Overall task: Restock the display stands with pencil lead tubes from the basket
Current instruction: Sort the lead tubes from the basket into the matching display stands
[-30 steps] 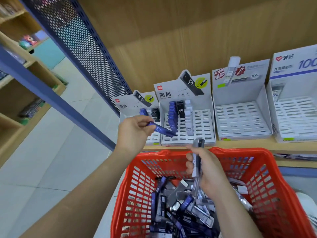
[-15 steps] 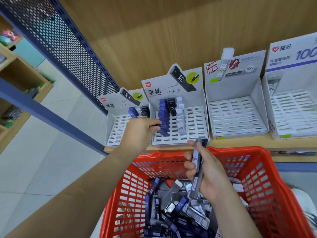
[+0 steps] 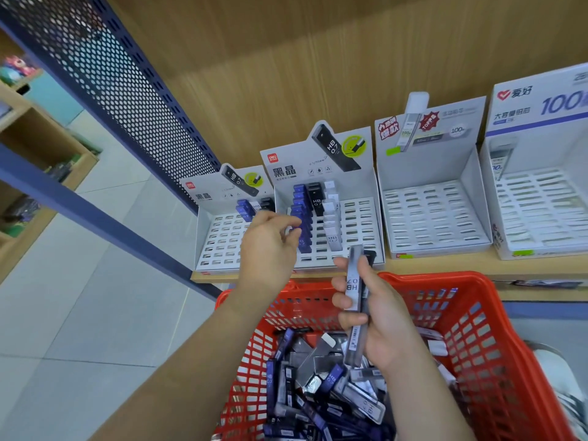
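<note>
A red basket (image 3: 477,316) at the bottom holds several blue, black and grey pencil lead tubes (image 3: 321,386). On the wooden shelf stand four white display stands. The second stand (image 3: 359,224) carries a column of blue tubes (image 3: 300,211), one black tube (image 3: 315,198) and a column of white ones (image 3: 332,218). My left hand (image 3: 269,246) hovers at the front of the blue column, fingers loosely curled, fingertips beside a blue tube standing in its slot. Above the basket, my right hand (image 3: 375,316) grips a few grey tubes (image 3: 354,297) marked HB 0.7, held upright.
The leftmost stand (image 3: 219,240) has a few tubes at its back. The third stand (image 3: 432,218) and the fourth stand (image 3: 541,211) show only bare slots. A blue perforated panel (image 3: 127,90) and post border the shelf on the left, with tiled floor beyond.
My left hand carried a blue tube to the second stand, set it into the blue column and let go. My right hand stayed over the basket with its grey tubes.
</note>
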Available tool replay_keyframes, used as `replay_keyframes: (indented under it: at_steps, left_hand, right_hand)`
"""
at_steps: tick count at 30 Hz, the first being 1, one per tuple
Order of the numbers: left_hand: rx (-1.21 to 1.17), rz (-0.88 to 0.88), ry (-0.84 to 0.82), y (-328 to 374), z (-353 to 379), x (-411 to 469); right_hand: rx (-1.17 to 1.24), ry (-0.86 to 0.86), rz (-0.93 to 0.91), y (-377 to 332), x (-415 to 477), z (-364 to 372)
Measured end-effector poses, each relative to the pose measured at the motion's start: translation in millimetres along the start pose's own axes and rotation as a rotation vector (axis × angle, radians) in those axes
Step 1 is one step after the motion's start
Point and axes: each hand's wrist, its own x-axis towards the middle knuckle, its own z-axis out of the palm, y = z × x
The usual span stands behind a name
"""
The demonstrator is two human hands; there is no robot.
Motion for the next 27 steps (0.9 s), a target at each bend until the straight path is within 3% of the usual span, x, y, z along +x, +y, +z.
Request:
replay_keyframes:
  at_steps: [6,13,16,20,23,27]
  left_hand:
    - [-0.637,-0.313,-0.412,35,-1,-53]
    - [-0.917,-0.541,-0.082,26,-12,-61]
    - [-0.865,-0.524,-0.059,20,-23,-62]
    - [-0.656,-0.423,-0.261,23,-27,-74]
    - [-0.481,-0.288,-0.328,27,-18,-74]
    - [-0.432,-0.156,-0.434,32,-11,-63]
  right_hand:
    - [-0.283,-0.081,0.03,-2,-5,6]
    - [-0.423,-0.145,0.054,-11,-14,1]
    - [-0.439,-0.083,-0.043,-15,-15,0]
    - [-0.345,0.056,-0.155,-15,-10,6]
    - [-0.374,0.1,-0.159,-12,-10,8]
    - [-0.49,0.109,-0.105,-15,-12,6]
